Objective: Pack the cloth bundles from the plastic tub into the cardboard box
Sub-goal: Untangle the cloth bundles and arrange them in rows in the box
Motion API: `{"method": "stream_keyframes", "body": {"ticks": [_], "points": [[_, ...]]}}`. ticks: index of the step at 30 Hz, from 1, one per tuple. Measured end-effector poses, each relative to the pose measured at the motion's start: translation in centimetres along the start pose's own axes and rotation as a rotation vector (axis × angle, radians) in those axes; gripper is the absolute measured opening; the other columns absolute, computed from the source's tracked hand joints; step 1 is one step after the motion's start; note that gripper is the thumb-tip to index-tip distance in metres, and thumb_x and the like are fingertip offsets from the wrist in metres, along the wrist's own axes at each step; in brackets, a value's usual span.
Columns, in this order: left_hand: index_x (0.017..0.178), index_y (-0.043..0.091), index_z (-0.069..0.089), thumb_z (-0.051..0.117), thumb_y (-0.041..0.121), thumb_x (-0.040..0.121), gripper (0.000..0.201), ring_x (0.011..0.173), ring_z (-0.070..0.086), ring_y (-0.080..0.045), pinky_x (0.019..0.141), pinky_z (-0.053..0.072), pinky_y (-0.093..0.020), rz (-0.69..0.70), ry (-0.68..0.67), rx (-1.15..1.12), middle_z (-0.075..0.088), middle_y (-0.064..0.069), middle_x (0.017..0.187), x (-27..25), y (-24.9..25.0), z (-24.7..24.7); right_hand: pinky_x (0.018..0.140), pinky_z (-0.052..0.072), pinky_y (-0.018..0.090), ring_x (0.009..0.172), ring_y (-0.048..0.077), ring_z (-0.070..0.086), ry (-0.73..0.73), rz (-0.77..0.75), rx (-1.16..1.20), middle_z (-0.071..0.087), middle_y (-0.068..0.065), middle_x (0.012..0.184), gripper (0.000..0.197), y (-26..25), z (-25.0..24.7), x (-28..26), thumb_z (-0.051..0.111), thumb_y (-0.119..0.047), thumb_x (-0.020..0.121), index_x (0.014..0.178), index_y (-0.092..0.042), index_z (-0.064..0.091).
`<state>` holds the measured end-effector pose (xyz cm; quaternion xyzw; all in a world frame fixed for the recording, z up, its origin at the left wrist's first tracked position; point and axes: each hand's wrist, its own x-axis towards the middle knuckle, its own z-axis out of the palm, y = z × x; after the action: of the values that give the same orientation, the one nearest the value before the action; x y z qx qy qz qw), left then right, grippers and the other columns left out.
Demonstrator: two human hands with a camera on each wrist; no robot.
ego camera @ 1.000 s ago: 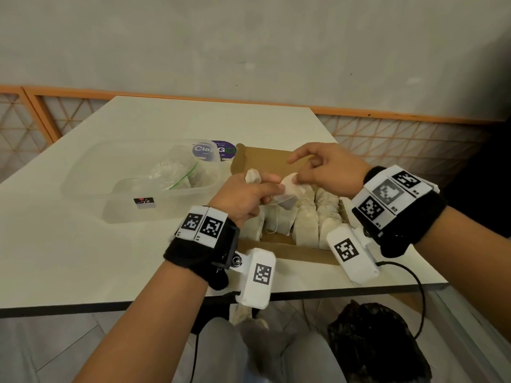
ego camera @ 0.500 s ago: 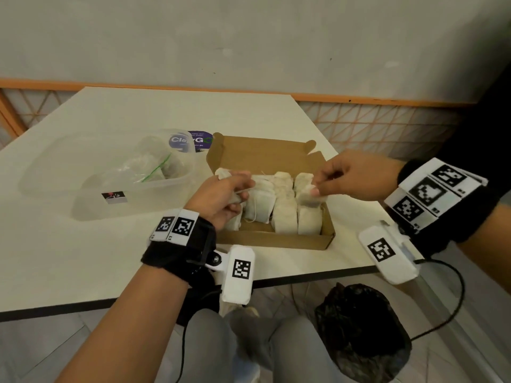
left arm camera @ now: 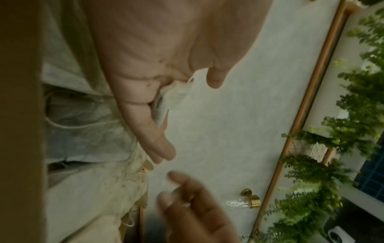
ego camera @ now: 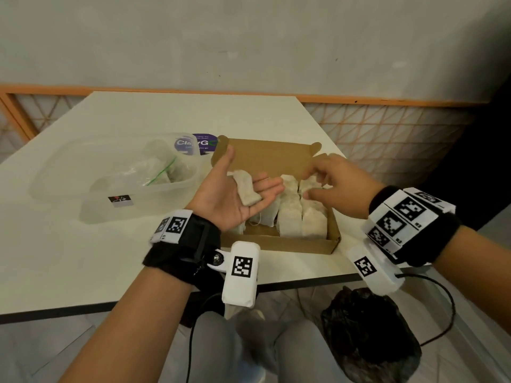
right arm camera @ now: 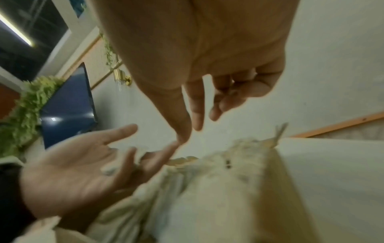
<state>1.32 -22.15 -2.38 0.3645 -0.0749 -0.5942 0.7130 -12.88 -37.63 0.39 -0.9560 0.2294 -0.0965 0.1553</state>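
Observation:
My left hand (ego camera: 253, 172) is turned palm up over the left part of the cardboard box (ego camera: 279, 244), fingers straight. One beige cloth bundle (ego camera: 247, 190) lies loose across the palm. My right hand (ego camera: 313, 185) hovers over the box's right side with loosely curled fingers and holds nothing. Several bundles (ego camera: 290, 219) stand packed in rows inside the box. The clear plastic tub (ego camera: 116, 189) to the left holds more bundles in a zip bag (ego camera: 163, 172). The left wrist view shows the left hand (left arm camera: 190, 118) with the bundle (left arm camera: 176, 93). In the right wrist view the right hand (right arm camera: 199, 125) hangs above the packed bundles (right arm camera: 218, 180).
The box's lid flap (ego camera: 265, 158) stands up behind both hands. A purple label (ego camera: 193, 143) lies behind the tub. The white table (ego camera: 83, 258) ends at a dark front edge near my wrists. A black bag (ego camera: 370, 335) sits on the floor below.
My left hand has turned palm up and uncurled, so the bundle it gripped now lies on the palm. My right hand has let go of a bundle in the box and lifted.

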Motion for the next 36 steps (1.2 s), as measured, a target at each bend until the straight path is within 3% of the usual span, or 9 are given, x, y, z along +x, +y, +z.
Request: {"method": "stream_keyframes", "body": {"ticks": [4,7,11,15,19,23,26,31,36], "points": [[0.112,0.001,0.06,0.03,0.076,0.083,0.085,0.1,0.067,-0.028,0.086,0.051,-0.036,-0.061,-0.079,0.209,0.067,-0.016,0.109,0.2,-0.4,1.2,0.08,0.039,0.022,0.09,0.009,0.049,0.009,-0.131,0.229,0.052,-0.009,0.103,0.042,-3.9,0.2,0.3,0.068,-0.024,0.081,0.121,-0.022,0.054],[0.122,0.019,0.056,0.032,0.071,0.086,0.068,0.088,0.07,-0.023,0.08,0.054,-0.033,-0.059,-0.114,0.37,0.067,-0.008,0.104,0.0,-0.7,2.2,0.081,0.045,0.028,0.091,0.014,0.055,-0.078,-0.136,0.181,0.058,-0.005,0.101,0.032,-5.3,0.9,1.2,0.068,-0.025,0.081,0.111,-0.019,0.058],[0.12,0.015,0.058,0.051,0.044,0.092,0.041,0.095,0.07,-0.02,0.07,0.058,-0.021,0.041,-0.033,0.527,0.071,-0.014,0.109,-0.3,-0.4,1.6,0.075,0.046,0.029,0.071,0.01,0.055,-0.015,-0.08,0.39,0.061,-0.001,0.077,0.009,-4.7,0.8,2.3,0.066,-0.01,0.08,0.089,-0.009,0.064],[0.111,0.009,0.063,0.05,0.04,0.092,0.039,0.083,0.071,-0.013,0.05,0.051,-0.013,0.022,-0.005,0.425,0.072,-0.011,0.1,-0.7,0.4,0.4,0.075,0.042,0.024,0.07,0.007,0.05,-0.085,-0.118,0.521,0.057,0.003,0.078,0.015,-3.4,0.1,2.4,0.074,-0.009,0.075,0.08,-0.02,0.064],[0.108,0.008,0.062,0.055,0.012,0.091,0.019,0.067,0.067,-0.006,0.045,0.043,-0.009,0.11,0.027,0.427,0.071,-0.005,0.085,-0.6,0.2,0.4,0.071,0.045,0.026,0.075,0.015,0.053,-0.133,-0.099,0.636,0.059,0.009,0.083,0.018,-3.1,-0.3,1.9,0.07,-0.002,0.078,0.088,-0.016,0.065],[0.092,0.013,0.06,0.06,-0.009,0.084,0.024,0.065,0.061,-0.011,0.046,0.046,-0.012,0.292,0.173,0.475,0.064,-0.006,0.076,0.3,-0.8,1.0,0.06,0.05,0.02,0.072,0.012,0.061,-0.097,0.148,0.813,0.064,0.005,0.087,0.02,-3.1,0.5,1.5,0.062,-0.027,0.087,0.102,-0.014,0.059],[0.086,0.015,0.06,0.068,-0.005,0.079,0.023,0.064,0.058,-0.01,0.051,0.047,-0.015,0.371,0.23,0.606,0.061,-0.004,0.079,1.1,-1.6,1.2,0.063,0.049,0.022,0.072,0.012,0.062,-0.131,0.229,0.821,0.066,0.006,0.083,0.033,-2.9,1.2,1.1,0.065,-0.035,0.083,0.099,-0.006,0.063],[0.086,0.014,0.059,0.074,0.0,0.075,0.023,0.069,0.057,-0.011,0.057,0.048,-0.017,0.373,0.241,0.675,0.062,-0.003,0.08,1.2,-2.2,1.5,0.063,0.045,0.02,0.068,0.011,0.058,-0.045,0.178,0.768,0.064,0.002,0.074,0.008,-2.6,1.8,0.6,0.071,-0.015,0.079,0.077,-0.016,0.064],[0.085,0.019,0.059,0.073,0.01,0.08,0.018,0.076,0.061,-0.012,0.063,0.049,-0.021,0.488,0.322,0.692,0.063,-0.003,0.086,-0.1,-1.4,0.6,0.073,0.047,0.02,0.076,0.011,0.059,-0.039,0.144,0.523,0.067,0.002,0.084,0.008,-0.9,-0.4,0.1,0.072,-0.02,0.078,0.082,-0.015,0.067]]}}
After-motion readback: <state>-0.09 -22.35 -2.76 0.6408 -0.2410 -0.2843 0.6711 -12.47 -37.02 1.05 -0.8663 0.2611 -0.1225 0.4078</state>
